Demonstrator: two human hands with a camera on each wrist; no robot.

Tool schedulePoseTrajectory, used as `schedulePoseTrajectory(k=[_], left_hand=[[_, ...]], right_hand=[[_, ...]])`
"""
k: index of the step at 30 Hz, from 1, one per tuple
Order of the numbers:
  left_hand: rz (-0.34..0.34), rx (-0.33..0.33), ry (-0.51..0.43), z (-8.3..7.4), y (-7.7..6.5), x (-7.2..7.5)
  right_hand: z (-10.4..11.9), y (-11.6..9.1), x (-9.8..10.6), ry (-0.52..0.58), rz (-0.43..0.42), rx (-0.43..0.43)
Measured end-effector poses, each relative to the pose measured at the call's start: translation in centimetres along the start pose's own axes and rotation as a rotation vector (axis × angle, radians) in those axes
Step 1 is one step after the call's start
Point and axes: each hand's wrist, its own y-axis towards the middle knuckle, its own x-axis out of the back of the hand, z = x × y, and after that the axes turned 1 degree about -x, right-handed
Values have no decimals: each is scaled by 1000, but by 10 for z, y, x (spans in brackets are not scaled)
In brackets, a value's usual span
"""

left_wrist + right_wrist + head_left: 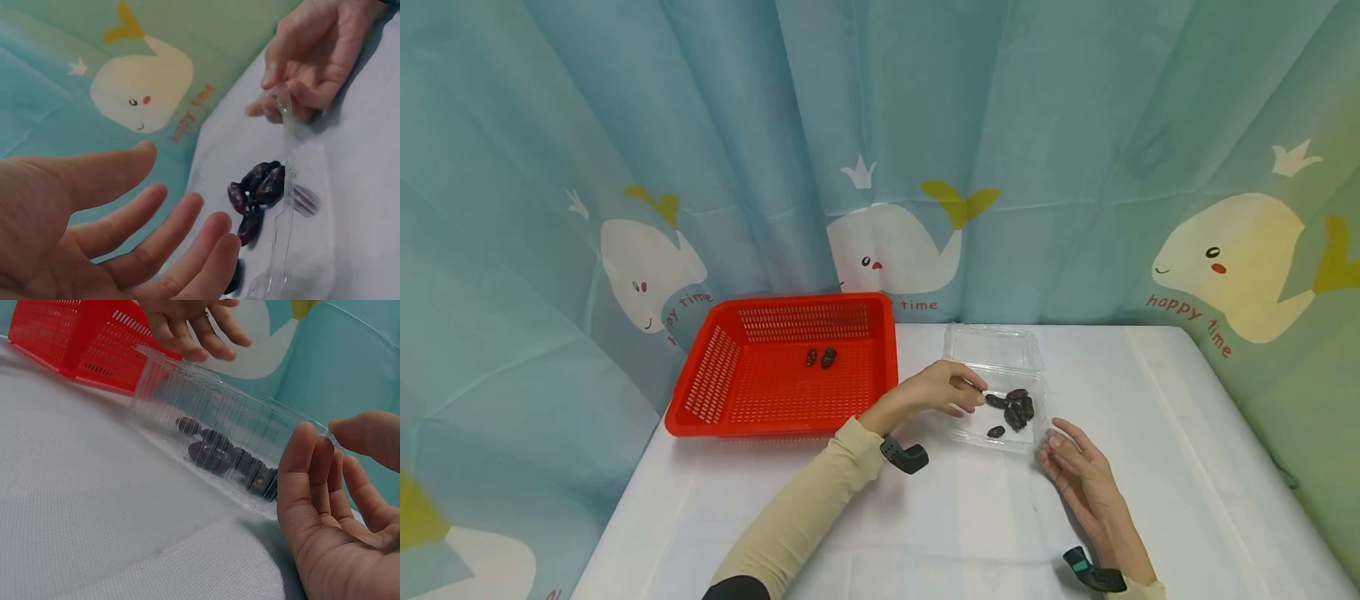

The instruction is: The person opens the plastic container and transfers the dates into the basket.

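Note:
A clear plastic clamshell box (973, 435) stands on the table with its lid (988, 346) folded back. Inside lie several dark, glossy dates (1018, 410), most of them bunched toward the right side. My left hand (943, 388) hovers over the box's left edge, fingers spread and loosely bent, nothing visible between them. At the near right corner my right hand (1084, 477) pinches the box rim between thumb and fingertips, as the right wrist view shows. Left of the box sits a red plastic basket (700, 392) holding two dates (828, 358).
A white cloth covers the table (947, 525). Behind and at both sides hangs a blue-green curtain (1045, 125) printed with whales. The basket's right wall stands close to my left forearm (808, 517).

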Motion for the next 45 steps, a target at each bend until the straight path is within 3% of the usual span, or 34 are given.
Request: schedulePoseTrajectory(k=[6, 16, 23, 36, 41, 45], left_hand=[[28, 39, -28, 3, 14, -6], [68, 112, 1, 10, 32, -22], [22, 134, 155, 13, 42, -35], [-49, 133, 306, 19, 50, -46], [-60, 90, 439, 22, 53, -51], [-65, 29, 606, 24, 53, -53]], right_hand=[[1, 0, 0, 9, 10, -2], [2, 0, 0, 11, 6, -17], [1, 0, 1, 27, 4, -10], [2, 0, -1, -24, -22, -30], [3, -1, -2, -14, -30, -34], [3, -2, -3, 12, -24, -29]])
